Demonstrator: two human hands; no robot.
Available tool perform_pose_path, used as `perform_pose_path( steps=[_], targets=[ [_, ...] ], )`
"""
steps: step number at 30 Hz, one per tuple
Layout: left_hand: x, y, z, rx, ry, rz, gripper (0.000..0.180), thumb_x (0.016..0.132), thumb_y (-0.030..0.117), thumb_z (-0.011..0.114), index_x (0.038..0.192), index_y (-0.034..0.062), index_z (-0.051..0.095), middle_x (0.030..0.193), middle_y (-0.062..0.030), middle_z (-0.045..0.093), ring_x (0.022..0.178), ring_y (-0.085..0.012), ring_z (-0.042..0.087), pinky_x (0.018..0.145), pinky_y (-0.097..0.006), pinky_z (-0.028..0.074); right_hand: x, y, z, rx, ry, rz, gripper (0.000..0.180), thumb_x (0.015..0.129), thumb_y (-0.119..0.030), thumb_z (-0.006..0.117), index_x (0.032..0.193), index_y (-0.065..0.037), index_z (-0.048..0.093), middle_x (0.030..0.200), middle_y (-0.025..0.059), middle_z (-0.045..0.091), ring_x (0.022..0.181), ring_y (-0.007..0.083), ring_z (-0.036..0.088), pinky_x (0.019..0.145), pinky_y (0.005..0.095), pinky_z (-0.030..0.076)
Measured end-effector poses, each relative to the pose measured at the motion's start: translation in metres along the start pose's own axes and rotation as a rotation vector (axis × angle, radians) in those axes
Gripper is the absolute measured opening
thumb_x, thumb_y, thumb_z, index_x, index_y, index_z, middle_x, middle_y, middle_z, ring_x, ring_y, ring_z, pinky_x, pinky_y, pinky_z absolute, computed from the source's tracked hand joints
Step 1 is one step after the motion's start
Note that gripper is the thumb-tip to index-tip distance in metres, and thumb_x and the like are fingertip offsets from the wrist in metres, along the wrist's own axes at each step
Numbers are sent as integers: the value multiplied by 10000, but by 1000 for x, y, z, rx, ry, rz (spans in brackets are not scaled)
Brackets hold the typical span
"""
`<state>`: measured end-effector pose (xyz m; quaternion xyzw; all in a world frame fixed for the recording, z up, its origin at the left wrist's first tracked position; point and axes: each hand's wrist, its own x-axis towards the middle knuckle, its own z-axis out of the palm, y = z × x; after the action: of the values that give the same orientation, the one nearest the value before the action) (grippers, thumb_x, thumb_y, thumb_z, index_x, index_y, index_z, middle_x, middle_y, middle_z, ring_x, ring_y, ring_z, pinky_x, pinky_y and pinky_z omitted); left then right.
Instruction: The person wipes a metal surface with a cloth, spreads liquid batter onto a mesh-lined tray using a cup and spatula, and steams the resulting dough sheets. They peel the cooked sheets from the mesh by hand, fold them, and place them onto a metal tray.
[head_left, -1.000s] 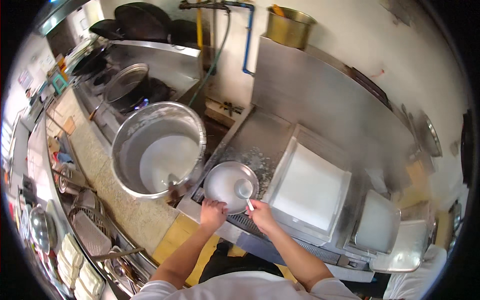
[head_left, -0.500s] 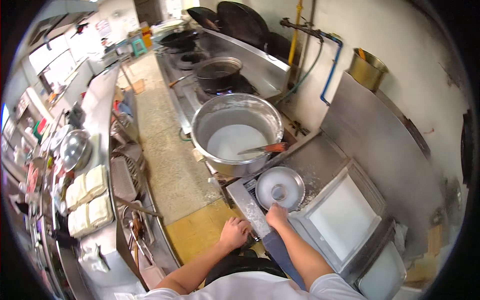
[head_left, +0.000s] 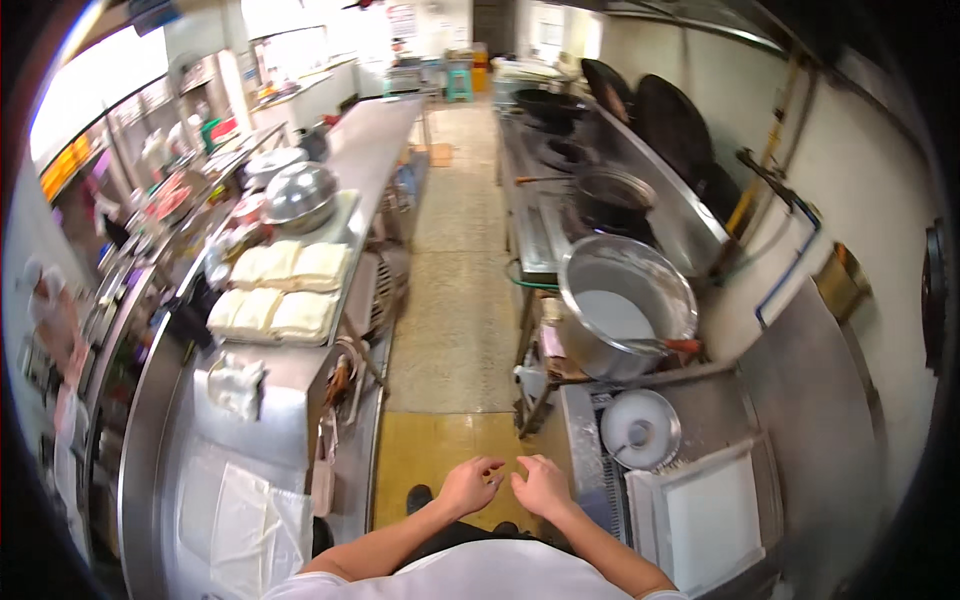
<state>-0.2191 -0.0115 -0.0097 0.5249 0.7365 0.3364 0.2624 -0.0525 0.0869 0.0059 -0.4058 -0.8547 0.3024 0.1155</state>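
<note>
Since the earlier frames: the view has swung left, off the sink area and down the kitchen aisle. Both hands have left the round metal bowl (head_left: 641, 428); a second ago the left gripped its rim and the right worked inside it.

Left hand (head_left: 468, 486): in mid-air over the yellow floor strip (head_left: 440, 450), fingers loosely curled, narrow gap, holding nothing.

Right hand (head_left: 542, 487): just beside the left, near the edge of the steel surface (head_left: 578, 440), fingers half curled, empty.

Bowl: sits on the steel surface to the right of the hands, apart from them, a small utensil lying inside. Just right of it and nearer the person, a white rectangular tray (head_left: 712, 515).

Beyond the bowl: large steel pot (head_left: 626, 306) with white liquid, a red-handled ladle (head_left: 665, 346) resting across its rim. Woks (head_left: 612, 195) on the stove line behind it.

Left of aisle: long counter (head_left: 290, 385) carrying pale folded cloth stacks (head_left: 280, 290), a domed metal lid (head_left: 300, 193) and white cloths (head_left: 235, 385). The tiled aisle (head_left: 465, 250) runs between the two lines.
</note>
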Motion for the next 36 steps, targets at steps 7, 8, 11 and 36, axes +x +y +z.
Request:
perform_pose_path(
  steps=[7,8,11,36],
  targets=[
    [-53,-77,-130,-74,167,-308,439,912,264,763,1298,63,695,1212,-159,739,1054,-313,728,931,-425,576,68,-129,73,41,-181,-346,437,907,-273,712,1232,19,706,1192,238,699,1128,418,665,980,481,536],
    [-63,-94,-150,-82,195,-330,439,912,264,763,1298,63,695,1212,-159,739,1054,-313,728,931,-425,576,80,-151,88,37,-206,-372,437,907,-273,712,1232,19,706,1192,238,699,1128,418,665,980,481,536],
    [-95,-144,-209,-109,382,-471,475,896,244,790,1305,31,677,1228,-167,730,1035,-306,734,917,-418,578,120,-231,139,56,-354,-455,439,929,-263,682,1267,18,683,1240,252,680,1161,429,645,1002,486,528],
    [-145,-281,-379,-274,901,-507,424,884,61,784,1279,-6,647,1242,-156,653,904,-222,740,807,-339,601,263,-500,391,-84,-365,-756,249,847,-122,631,1064,-2,615,1090,255,676,1055,442,650,953,539,511]
  ],
)
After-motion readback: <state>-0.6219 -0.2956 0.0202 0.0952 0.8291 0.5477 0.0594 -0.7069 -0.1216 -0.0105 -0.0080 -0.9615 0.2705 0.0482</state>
